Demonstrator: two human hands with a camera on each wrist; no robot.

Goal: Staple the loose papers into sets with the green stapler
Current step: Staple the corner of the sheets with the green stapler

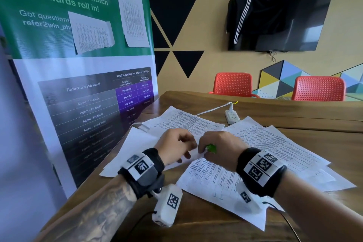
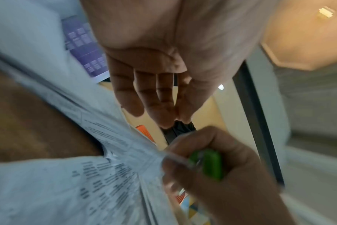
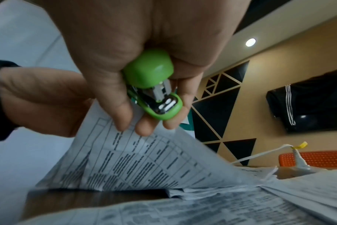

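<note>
My right hand (image 1: pixel 204 150) grips a small green stapler (image 1: pixel 211 148) in the palm, and its thumb and fingertips (image 3: pixel 123 123) pinch the raised corner of a printed paper set (image 3: pixel 135 159). The stapler (image 3: pixel 150 85) shows its metal mouth, which has no paper in it. My left hand (image 1: pixel 182 153) hovers just left of that corner with its fingers (image 2: pixel 154 99) straight and holding nothing. More printed sheets (image 1: pixel 275 143) and a blank sheet (image 1: pixel 133 143) lie spread over the wooden table (image 1: pixel 294 116).
A white power strip (image 1: pixel 232 117) with its cable lies behind the papers. A tall printed banner (image 1: pixel 88 104) stands against the table's left edge. Two orange chairs (image 1: pixel 233 84) stand behind the far edge, and a dark TV (image 1: pixel 275 21) hangs on the wall.
</note>
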